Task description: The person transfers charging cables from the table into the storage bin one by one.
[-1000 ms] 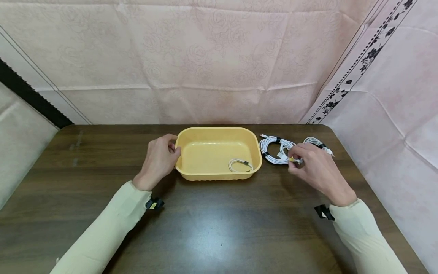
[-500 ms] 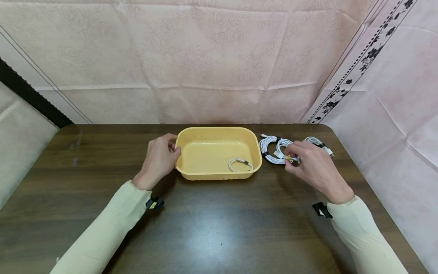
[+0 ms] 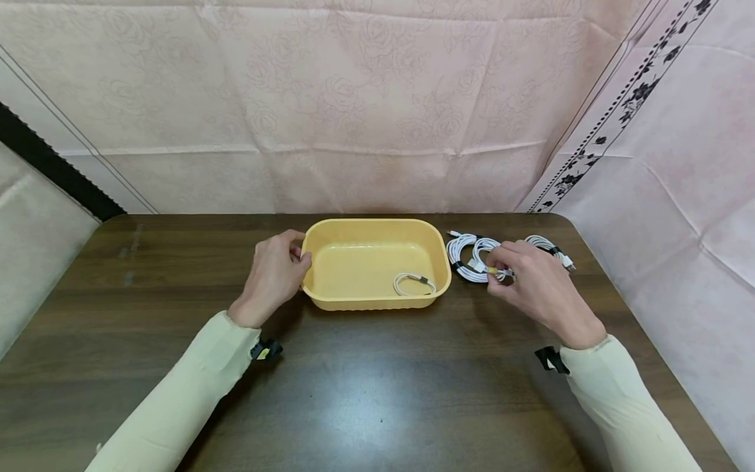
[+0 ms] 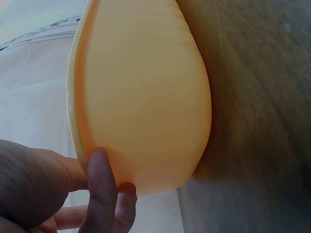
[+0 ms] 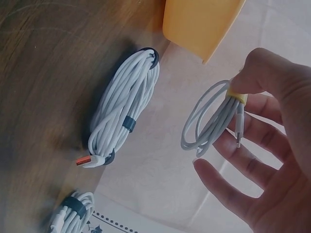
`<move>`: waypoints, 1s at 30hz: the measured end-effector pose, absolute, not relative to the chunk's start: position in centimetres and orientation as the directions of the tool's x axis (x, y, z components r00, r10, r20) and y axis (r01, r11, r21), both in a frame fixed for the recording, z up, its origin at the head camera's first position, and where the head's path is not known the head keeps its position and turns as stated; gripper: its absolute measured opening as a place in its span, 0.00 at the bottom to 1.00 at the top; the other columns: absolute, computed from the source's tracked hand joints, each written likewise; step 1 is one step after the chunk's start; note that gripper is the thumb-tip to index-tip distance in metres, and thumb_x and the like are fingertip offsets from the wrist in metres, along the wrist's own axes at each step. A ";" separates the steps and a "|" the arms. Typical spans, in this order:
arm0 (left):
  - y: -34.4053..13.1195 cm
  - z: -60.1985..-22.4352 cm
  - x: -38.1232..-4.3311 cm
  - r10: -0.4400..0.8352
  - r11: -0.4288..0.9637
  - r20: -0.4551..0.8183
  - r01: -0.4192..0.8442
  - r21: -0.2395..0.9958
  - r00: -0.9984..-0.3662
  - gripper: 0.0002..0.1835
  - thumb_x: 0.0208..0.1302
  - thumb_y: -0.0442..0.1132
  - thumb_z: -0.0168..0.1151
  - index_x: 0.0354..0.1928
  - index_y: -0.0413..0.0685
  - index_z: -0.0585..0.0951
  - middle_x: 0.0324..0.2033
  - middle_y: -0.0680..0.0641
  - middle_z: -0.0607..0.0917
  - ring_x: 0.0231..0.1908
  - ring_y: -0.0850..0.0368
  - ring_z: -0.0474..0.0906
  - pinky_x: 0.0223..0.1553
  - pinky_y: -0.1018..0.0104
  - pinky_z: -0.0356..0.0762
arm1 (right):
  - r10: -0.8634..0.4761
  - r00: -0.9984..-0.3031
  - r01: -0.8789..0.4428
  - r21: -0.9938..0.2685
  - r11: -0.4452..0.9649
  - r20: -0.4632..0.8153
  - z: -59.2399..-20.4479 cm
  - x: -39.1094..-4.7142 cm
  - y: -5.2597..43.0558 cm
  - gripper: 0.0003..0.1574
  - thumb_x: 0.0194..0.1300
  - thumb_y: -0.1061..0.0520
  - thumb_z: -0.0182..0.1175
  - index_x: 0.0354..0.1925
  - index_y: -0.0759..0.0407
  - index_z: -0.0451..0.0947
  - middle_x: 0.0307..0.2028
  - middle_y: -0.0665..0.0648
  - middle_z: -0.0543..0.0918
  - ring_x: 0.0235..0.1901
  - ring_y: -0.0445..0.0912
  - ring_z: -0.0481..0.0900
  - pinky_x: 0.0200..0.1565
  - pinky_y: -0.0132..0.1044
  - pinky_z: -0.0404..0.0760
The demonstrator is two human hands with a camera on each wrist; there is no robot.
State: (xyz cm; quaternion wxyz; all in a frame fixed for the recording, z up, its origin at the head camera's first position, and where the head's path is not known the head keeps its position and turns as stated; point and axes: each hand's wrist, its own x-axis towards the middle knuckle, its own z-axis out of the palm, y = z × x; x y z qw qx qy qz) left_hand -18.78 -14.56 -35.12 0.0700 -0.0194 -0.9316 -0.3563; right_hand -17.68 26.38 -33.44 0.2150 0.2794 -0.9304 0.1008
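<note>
Across the back hangs a pale, rose-patterned cloth (image 3: 354, 98); below it spreads a brown wooden table (image 3: 354, 406); two cream sleeves (image 3: 171, 400) reach over it from the near side; toward the table's far edge sits a yellow tray (image 3: 348, 265), upright and roughly central; at its left end is the left hand (image 3: 268, 278), clamped on the rim, with fingertips pressed to the outer wall; to the right of the tray, apart from it, is the right hand (image 3: 537, 282), thumb and finger pinched together on a held coil, the other fingers spread apart; just beside the tray's right end lies a large white coil (image 5: 124, 102), bound with dark ties; farther right, partly behind the right hand, lies another white coil (image 3: 542, 245) with a dark tie; the held coil (image 5: 219, 120) hangs clear of the table, white, gripped at its yellow band (image 5: 237, 96); inside the tray, at the near right corner, rests a small white coil (image 3: 409, 275); smallest are an orange plug tip (image 5: 83, 160) on the large white coil and a metal plug (image 5: 238, 139) dangling from the held coil.
</note>
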 end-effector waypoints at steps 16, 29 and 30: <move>-14.5 -35.3 -18.8 -0.005 0.753 0.158 0.100 0.650 -0.987 0.19 0.70 0.34 0.60 0.59 0.34 0.79 0.35 0.40 0.84 0.31 0.51 0.81 0.27 0.68 0.79 | -0.500 -0.731 -0.583 -0.045 0.811 0.465 -33.3 -17.7 25.9 0.11 0.51 0.62 0.65 0.35 0.50 0.82 0.32 0.46 0.81 0.33 0.41 0.76 0.31 0.39 0.76; -14.6 -35.2 -18.7 -0.009 0.758 0.156 0.095 0.645 -0.988 0.19 0.70 0.35 0.60 0.59 0.35 0.79 0.36 0.40 0.84 0.32 0.51 0.81 0.28 0.68 0.79 | -0.517 -0.712 -0.608 -0.050 0.793 0.475 -32.9 -17.9 25.6 0.11 0.50 0.63 0.65 0.34 0.50 0.82 0.31 0.46 0.82 0.33 0.42 0.76 0.31 0.40 0.75; -14.6 -35.2 -18.7 -0.008 0.758 0.156 0.095 0.645 -0.988 0.19 0.70 0.35 0.60 0.59 0.35 0.79 0.36 0.40 0.84 0.32 0.51 0.81 0.28 0.68 0.79 | -0.519 -0.711 -0.611 -0.051 0.790 0.475 -32.9 -18.0 25.5 0.11 0.50 0.64 0.65 0.34 0.51 0.82 0.32 0.46 0.82 0.33 0.42 0.76 0.31 0.40 0.75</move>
